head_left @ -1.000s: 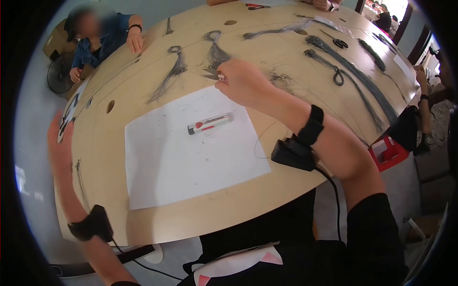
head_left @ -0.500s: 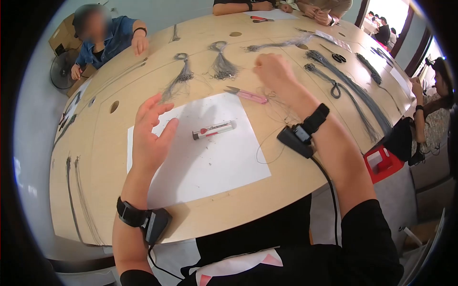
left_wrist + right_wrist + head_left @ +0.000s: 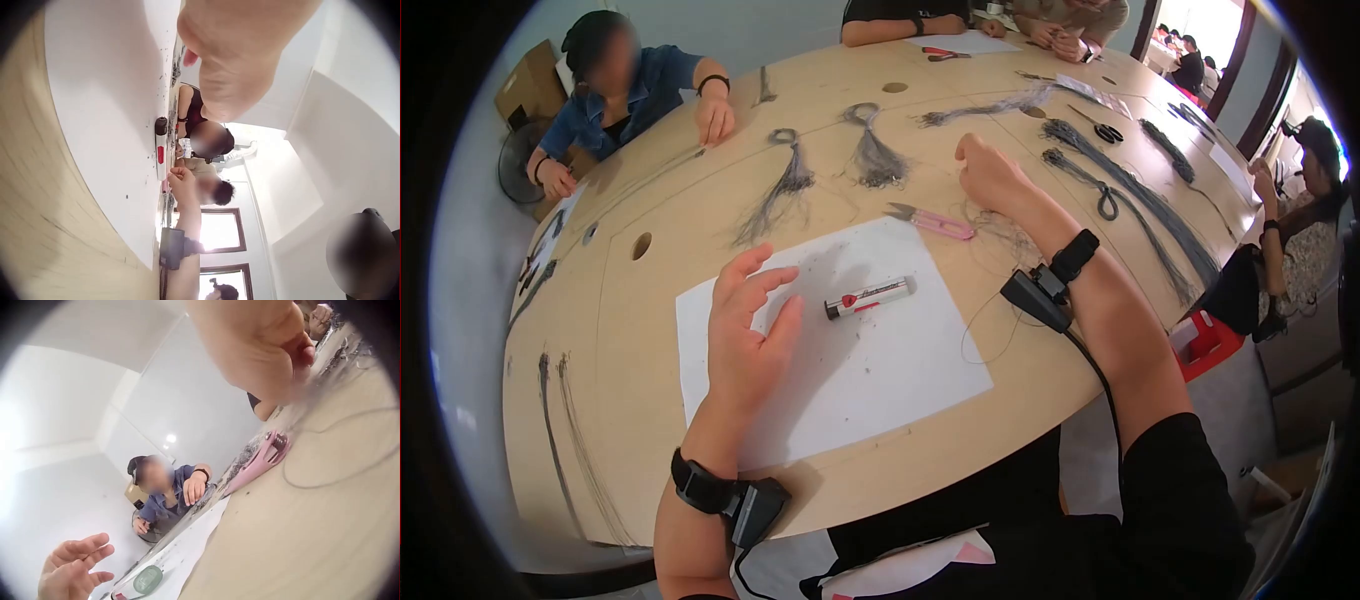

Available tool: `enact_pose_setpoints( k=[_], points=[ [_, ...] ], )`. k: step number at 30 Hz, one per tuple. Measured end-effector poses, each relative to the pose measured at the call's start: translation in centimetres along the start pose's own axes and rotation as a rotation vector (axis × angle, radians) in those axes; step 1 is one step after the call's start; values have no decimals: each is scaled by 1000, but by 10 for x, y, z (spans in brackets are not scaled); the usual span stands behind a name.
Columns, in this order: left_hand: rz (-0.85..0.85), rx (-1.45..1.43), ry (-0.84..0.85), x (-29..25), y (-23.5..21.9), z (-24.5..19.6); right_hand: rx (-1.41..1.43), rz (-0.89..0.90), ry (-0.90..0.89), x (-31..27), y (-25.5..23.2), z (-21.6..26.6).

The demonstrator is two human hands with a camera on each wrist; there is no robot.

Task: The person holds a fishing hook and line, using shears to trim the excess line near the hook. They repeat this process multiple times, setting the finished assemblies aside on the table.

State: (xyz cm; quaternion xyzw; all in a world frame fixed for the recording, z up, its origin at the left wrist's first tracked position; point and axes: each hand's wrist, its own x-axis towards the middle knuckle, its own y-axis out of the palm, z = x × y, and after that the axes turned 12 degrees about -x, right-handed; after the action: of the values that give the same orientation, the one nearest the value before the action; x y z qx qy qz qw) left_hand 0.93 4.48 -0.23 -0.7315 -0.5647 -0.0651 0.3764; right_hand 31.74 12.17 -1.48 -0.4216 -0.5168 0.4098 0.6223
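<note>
In the head view my left hand (image 3: 750, 335) hovers over the white paper (image 3: 920, 375) with its fingers spread and nothing in them. Beside it on the paper lies a pale tube (image 3: 870, 297) with a black end and a red mark, among dark specks. My right hand (image 3: 997, 180) is farther out over the table, its fingers bent downward above loose thin wires (image 3: 1010, 235). Their tips are mostly hidden, so I cannot tell whether they pinch a wire. Pink-handled snips (image 3: 935, 221) lie at the paper's far corner, just left of that hand.
Looped wire bundles (image 3: 880, 150) lie beyond the paper. Longer bundles (image 3: 1140, 205) and black scissors (image 3: 1107, 131) are to the right. Thin strands (image 3: 550, 420) lie at left. A person in a denim shirt (image 3: 655, 90) sits across at the left; others sit around the table.
My right hand has let go of the snips, now on the table, and moved right. My left hand has come from the far left edge to above the paper.
</note>
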Motion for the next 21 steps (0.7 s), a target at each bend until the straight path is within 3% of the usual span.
enact_pose_setpoints(
  k=[2, 4, 6, 7, 9, 12, 21],
  points=[
    [4, -52, 7, 0, -1, -3, 149, -84, 10, -3, -4, 11],
    [13, -175, -53, -1, 3, -3, 461, -222, -210, -22, -36, 43],
    [41, -442, -197, -5, 9, -4, 667, -161, -282, -47, -56, 79],
    [27, -525, -223, -6, 12, -9, 681, -151, -297, -58, -57, 91],
    [23, -693, -309, -8, 13, -21, 665, -303, -628, -77, -57, 109],
    [-31, -795, -337, -12, 14, -29, 630, -351, -766, -91, -56, 118],
    [-61, -921, -376, -14, 15, -25, 602, -287, -794, -95, -55, 120]
  ],
)
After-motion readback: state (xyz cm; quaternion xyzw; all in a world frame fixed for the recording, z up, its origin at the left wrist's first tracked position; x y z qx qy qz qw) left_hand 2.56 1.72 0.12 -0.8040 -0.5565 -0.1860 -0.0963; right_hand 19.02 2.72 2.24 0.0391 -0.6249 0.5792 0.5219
